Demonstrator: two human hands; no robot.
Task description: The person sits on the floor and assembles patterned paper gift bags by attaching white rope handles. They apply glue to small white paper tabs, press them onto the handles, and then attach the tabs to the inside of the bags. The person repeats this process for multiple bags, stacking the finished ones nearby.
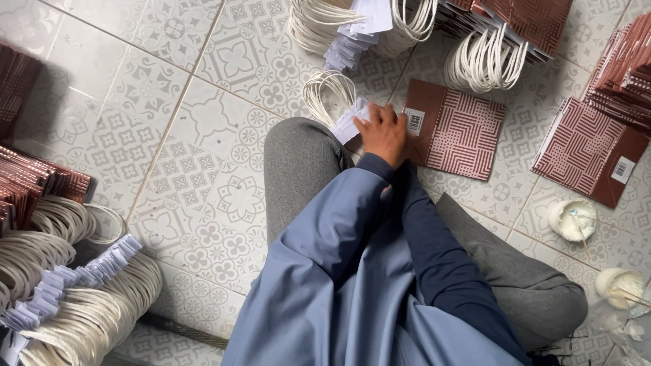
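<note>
My left hand [384,133] rests on the folded top edge of a flat maroon paper bag [461,129] with a white line pattern, lying on the tiled floor beyond my knees. Its fingers press on a white paper tab [347,126] that carries a loop of cream cord handle [329,91]. My right arm, in a dark blue sleeve [434,251], runs up under the left wrist. The right hand itself is hidden.
A second flat bag [586,149] lies at the right. Bag stacks sit at the right edge [627,68], top [536,17] and left [34,186]. Cord handle bundles lie at the lower left [74,312] and top [485,61]. Two small white cups [571,218] with sticks stand at the right.
</note>
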